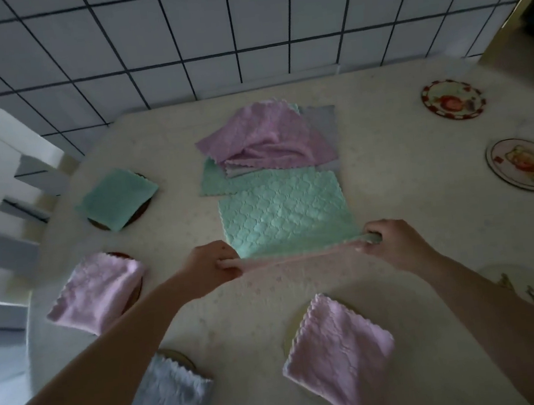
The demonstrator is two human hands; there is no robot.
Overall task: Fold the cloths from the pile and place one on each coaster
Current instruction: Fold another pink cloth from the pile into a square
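Pinching near corners of green cloth [282, 214], left hand [211, 268] and right hand [393, 243], edge lifted and stretched taut between them, pink underside showing along that edge. Grip on both sides: fingers curled round cloth edge, narrow. Far part of green cloth lying flat on tabletop [407, 186], just in front of pile [268, 139]. Pile at tabletop centre near tiled wall [206, 36]: pink cloth rumpled on top, green and grey ones under it. Folded green cloth [117, 199] on dark coaster at far left. Folded pink cloth [97, 291] on coaster at left, coaster rim just visible behind it. Folded grey cloth [165, 403] on coaster at near left, only a sliver of coaster showing. Folded pink cloth near right [339, 354] on pale round coaster, overhanging it. Two bare coasters at right: red-rimmed coaster [453, 99] farther, pale round coaster with picture [524, 164] nearer, well apart from cloths. White chair [14, 158] beyond left tabletop edge. Dim light, edges of frame blurred.
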